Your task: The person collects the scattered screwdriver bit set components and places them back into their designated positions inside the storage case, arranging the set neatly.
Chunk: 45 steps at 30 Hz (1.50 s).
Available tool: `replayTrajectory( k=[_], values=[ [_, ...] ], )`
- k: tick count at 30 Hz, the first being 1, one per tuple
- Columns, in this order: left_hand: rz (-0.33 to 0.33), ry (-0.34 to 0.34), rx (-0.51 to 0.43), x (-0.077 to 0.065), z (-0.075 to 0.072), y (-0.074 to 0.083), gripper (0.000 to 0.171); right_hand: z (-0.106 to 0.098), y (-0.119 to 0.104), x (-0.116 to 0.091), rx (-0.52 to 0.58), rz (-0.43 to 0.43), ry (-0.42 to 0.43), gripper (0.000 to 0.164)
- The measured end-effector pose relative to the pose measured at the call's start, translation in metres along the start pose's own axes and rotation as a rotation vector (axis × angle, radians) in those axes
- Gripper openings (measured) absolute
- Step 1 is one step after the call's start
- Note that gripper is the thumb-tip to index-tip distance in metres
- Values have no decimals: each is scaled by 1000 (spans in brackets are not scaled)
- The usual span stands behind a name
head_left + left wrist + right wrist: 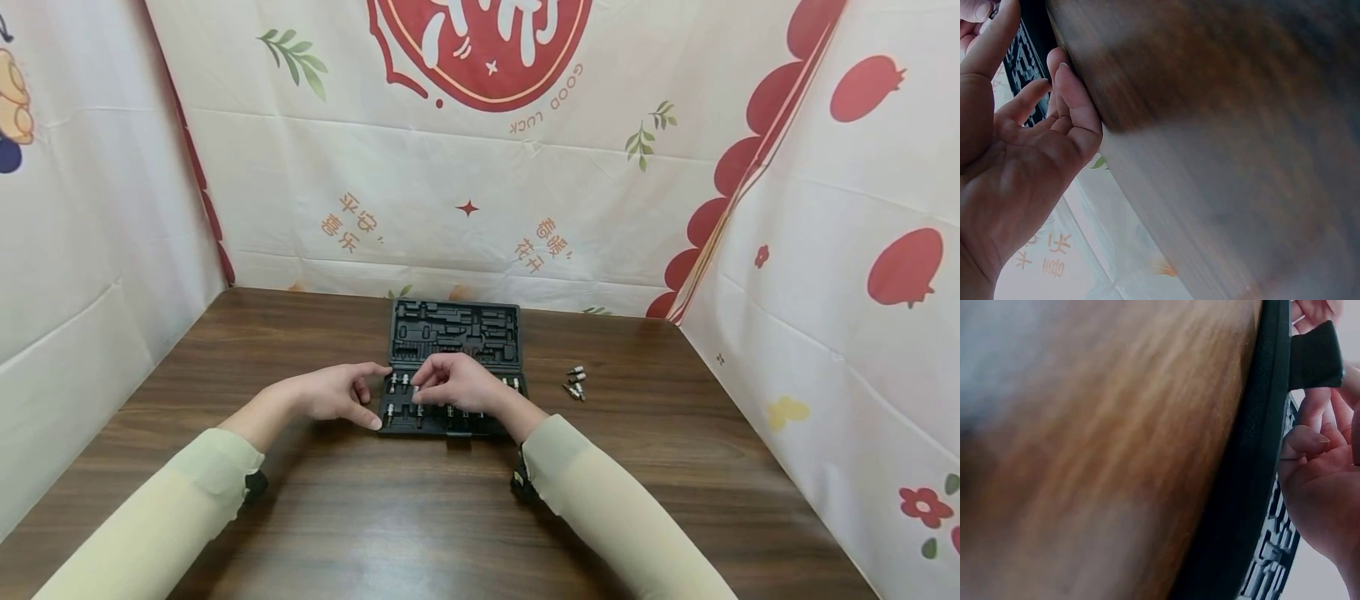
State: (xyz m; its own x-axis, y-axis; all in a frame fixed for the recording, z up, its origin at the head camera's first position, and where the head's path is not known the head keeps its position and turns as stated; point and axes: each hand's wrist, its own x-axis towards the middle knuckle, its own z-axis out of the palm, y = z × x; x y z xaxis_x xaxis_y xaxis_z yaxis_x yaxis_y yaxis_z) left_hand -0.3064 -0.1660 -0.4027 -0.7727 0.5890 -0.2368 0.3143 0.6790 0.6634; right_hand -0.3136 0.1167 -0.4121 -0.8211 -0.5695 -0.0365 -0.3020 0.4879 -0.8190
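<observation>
A black tool case (454,329) lies open on the table, its molded lid folded back. Small silver bit sockets (390,413) stand in rows in its lower half. My left hand (328,394) is at the case's left edge, with thumb and index finger spread and touching its corners; the other fingers bend loosely. Over the lower half, my right hand (461,385) pinches a small bit socket (416,390) between thumb and fingers, mostly hidden by the fingertips. The right hand covers part of the rows. A black latch (1316,357) sticks out from the case's front.
Several loose bit sockets (576,377) lie on the brown wooden table (360,517) to the right of the case. Printed cloth walls (420,167) stand behind the table and on both sides. Both wrists wear dark bands.
</observation>
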Motion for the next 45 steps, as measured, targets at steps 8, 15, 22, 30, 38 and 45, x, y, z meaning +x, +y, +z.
replayTrajectory(
  k=[8, 15, 22, 30, 38, 45],
  values=[
    [-1, -4, -12, -1, 0, 1, 93, 8, -9, 6, -83, 17, -65, 13],
    [8, -3, -9, 0, 0, 0, 93, 14, -13, 8, -172, 40, -50, 11],
    [17, -3, -5, 0, 0, -1, 93, 15, -12, 9, -190, 53, -46, 11],
    [19, -4, 1, -1, 0, -1, 94, 13, -11, 10, -184, 73, -53, 7],
    [30, -5, -10, 0, 0, -1, 93, 12, -11, 10, -198, 25, -84, 9],
    [26, -2, -12, 0, 0, -1, 93, 12, -11, 9, -206, 27, -83, 15]
  ],
)
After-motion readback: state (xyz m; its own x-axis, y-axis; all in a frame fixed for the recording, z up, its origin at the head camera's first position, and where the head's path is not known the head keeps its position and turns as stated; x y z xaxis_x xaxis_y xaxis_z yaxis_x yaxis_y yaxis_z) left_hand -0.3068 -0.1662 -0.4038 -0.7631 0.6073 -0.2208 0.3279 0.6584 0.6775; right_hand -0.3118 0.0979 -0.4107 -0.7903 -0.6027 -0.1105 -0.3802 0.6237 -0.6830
